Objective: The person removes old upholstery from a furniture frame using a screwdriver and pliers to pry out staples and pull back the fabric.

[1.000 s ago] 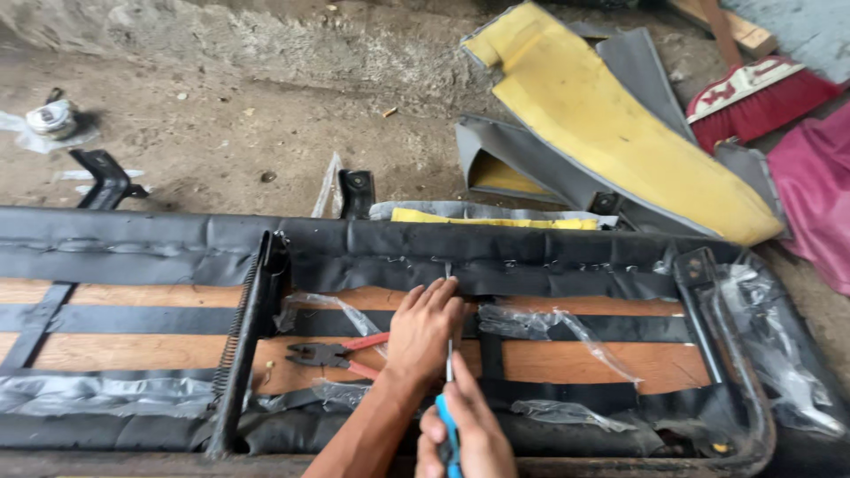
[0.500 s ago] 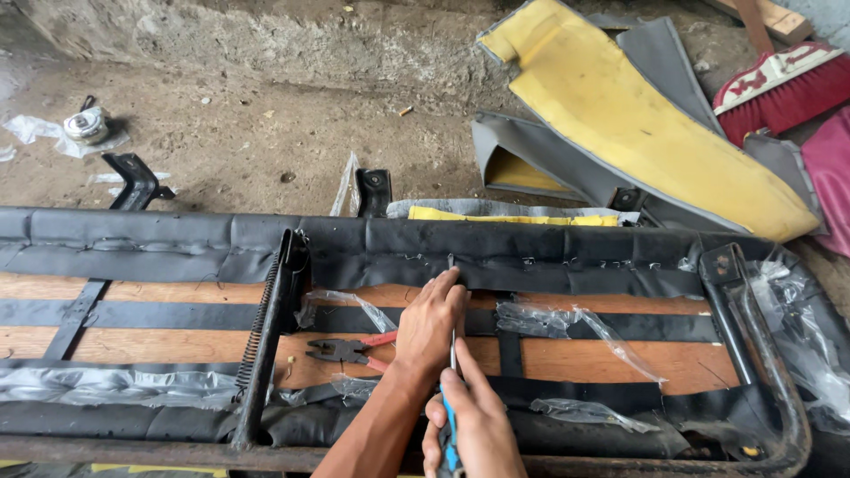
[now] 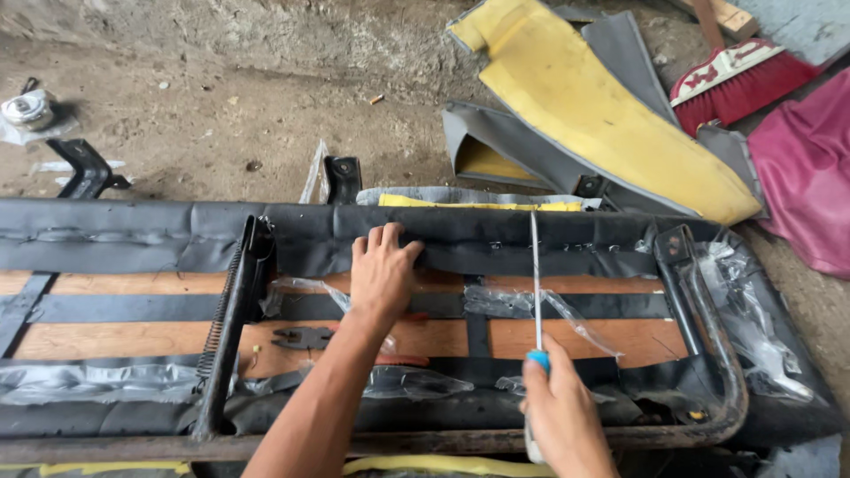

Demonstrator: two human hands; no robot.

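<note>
An upturned seat base (image 3: 133,239) lies before me, with black vinyl cover stapled over a wooden board and a rusty metal frame. My left hand (image 3: 382,270) presses flat on the black vinyl edge near the far rail. My right hand (image 3: 558,412) grips a blue-handled screwdriver (image 3: 535,283); its long shaft points away from me, and the tip reaches the stapled vinyl edge. Red-handled pliers (image 3: 305,337) lie on the board, partly under my left forearm.
A coil spring (image 3: 221,305) runs along a black metal bar at the left. Torn clear plastic (image 3: 753,319) clings to the frame's right end. Yellow foam cushions with grey cover (image 3: 602,115), a red broom (image 3: 735,84) and pink fabric (image 3: 806,168) lie on the dirt floor beyond.
My left hand has slid up from the board to the far vinyl edge. My right hand with the screwdriver has shifted right and extended the shaft forward.
</note>
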